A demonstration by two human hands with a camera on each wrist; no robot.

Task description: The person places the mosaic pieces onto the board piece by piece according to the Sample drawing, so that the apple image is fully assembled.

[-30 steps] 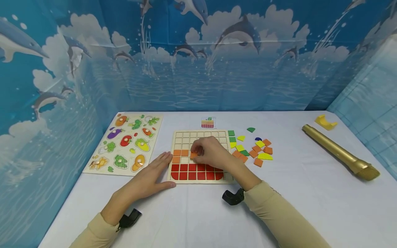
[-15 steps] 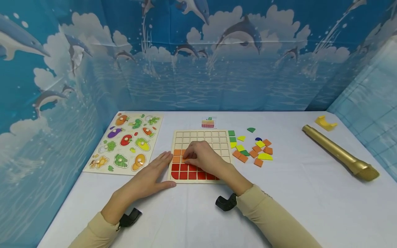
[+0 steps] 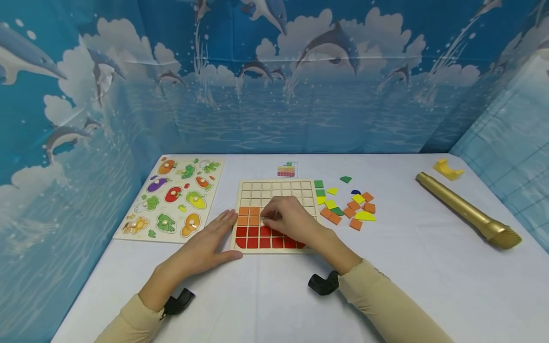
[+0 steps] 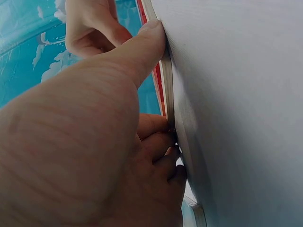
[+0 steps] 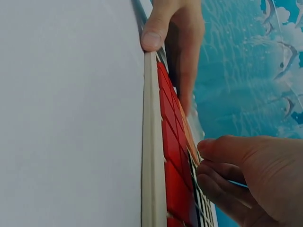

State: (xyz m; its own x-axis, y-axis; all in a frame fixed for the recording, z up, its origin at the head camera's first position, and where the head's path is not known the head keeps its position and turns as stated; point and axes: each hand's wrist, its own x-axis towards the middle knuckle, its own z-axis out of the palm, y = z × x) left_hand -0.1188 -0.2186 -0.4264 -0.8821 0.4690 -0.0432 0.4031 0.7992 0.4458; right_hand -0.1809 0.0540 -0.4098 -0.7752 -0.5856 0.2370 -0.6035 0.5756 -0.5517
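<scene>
A wooden grid board (image 3: 274, 187) lies mid-table, its two lower rows filled with red tiles (image 3: 253, 243). Several orange tiles (image 3: 254, 220) sit in the cells above them at the left. My right hand (image 3: 291, 216) is over the board just right of these tiles, its fingers loosely bent. In the right wrist view no tile shows between the thumb and fingers (image 5: 222, 175). My left hand (image 3: 206, 243) rests along the board's left side with extended fingers, the thumb (image 4: 154, 33) touching its front corner.
Loose orange, yellow and green pieces (image 3: 355, 224) lie right of the board. A small pattern card (image 3: 287, 169) is behind it. Left stands a vegetable puzzle board (image 3: 169, 205). Farther right are a gold microphone (image 3: 467, 209) and a yellow holder (image 3: 448, 170).
My right hand carried an orange tile left into the cell beside the other orange ones, let it go and moved slightly right. My left hand has stayed in place.
</scene>
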